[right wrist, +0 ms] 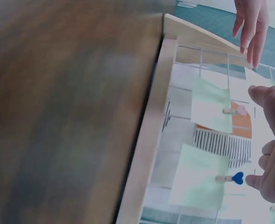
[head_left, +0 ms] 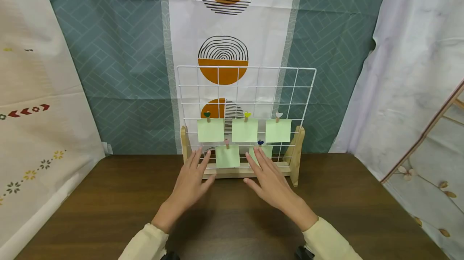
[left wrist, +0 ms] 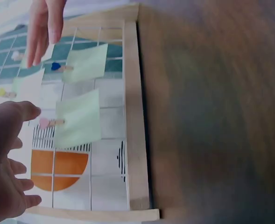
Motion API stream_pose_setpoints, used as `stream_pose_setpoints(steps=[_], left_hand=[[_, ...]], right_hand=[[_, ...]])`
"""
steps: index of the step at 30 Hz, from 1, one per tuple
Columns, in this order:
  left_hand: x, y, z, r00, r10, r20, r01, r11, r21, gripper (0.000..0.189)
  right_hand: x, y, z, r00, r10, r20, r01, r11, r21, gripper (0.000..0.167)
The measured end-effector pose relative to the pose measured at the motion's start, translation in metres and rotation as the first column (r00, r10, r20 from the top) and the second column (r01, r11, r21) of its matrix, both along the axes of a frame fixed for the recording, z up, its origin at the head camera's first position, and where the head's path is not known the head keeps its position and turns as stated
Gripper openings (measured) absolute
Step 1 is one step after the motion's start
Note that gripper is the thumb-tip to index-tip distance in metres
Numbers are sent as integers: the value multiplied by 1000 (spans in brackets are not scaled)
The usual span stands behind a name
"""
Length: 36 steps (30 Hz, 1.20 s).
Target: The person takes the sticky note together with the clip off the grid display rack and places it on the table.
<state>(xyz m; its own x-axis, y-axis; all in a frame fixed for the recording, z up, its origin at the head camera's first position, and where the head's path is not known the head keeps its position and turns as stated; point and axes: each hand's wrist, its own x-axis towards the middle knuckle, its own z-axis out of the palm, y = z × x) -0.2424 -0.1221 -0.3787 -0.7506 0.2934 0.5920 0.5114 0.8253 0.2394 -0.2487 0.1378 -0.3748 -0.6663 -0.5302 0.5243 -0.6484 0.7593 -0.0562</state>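
We see both hands spread before the wire grid (head_left: 237, 86), the left hand (head_left: 190, 177) and the right hand (head_left: 270, 177) with fingers extended and gripping nothing; the clips can, we judge, do the holding alone. The grid stands upright on the table (head_left: 232, 228), its lower edge carried by a wooden stand (head_left: 232, 172), whose side posts presumably keep it from tipping; on it hang five pale green notes, each under one heart-topped clip. Three form the upper row, beneath the green clip (head_left: 208, 116), the yellow clip (head_left: 247, 116) and the white clip (head_left: 278, 116); the lower-left note (head_left: 227, 156) hangs from the pink clip (head_left: 227, 143), and the lower-right note (head_left: 267, 150) from the blue clip (head_left: 260, 143). The lower pair sits under the gaps of the upper row, perhaps so that no note covers another; each clip pinches a top edge, leaving the paper below free to hang. The right hand partly hides the lower-right note in the head view; we cannot tell whether its fingers touch the paper.
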Motion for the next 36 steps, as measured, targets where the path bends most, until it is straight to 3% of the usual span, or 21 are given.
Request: stream_pose_setpoints(steps=[5, 10, 18, 24, 31, 33, 36], left_hand=[[-9, -8, 10, 998, -58, -10, 59, 990, 128, 61], [-15, -10, 24, 995, -72, 67, 55, 971, 232, 60], [-24, -10, 43, 987, -94, 134, 53, 959, 279, 59], [-32, -6, 56, 993, -74, 92, 42, 948, 317, 56], [-47, -8, 58, 997, -15, -82, 39, 956, 292, 42], [-50, -7, 60, 997, 4, -79, 21, 951, 308, 39], [-52, -6, 65, 1000, 26, -5, -23, 929, 369, 40]], right_hand=[[-9, -13, 12, 998, 51, -30, -52, 997, -51, 70], [-17, -25, 26, 996, 92, -16, -93, 989, -119, 66], [-26, -44, 53, 987, 160, 13, -153, 959, -238, 63], [-33, -57, 75, 976, 203, 82, -168, 935, -312, 54], [-45, -76, 99, 956, 243, 166, -166, 911, -377, 48], [-48, -80, 105, 947, 245, 206, -146, 903, -403, 47], [-51, -88, 112, 928, 248, 279, -109, 895, -433, 45]])
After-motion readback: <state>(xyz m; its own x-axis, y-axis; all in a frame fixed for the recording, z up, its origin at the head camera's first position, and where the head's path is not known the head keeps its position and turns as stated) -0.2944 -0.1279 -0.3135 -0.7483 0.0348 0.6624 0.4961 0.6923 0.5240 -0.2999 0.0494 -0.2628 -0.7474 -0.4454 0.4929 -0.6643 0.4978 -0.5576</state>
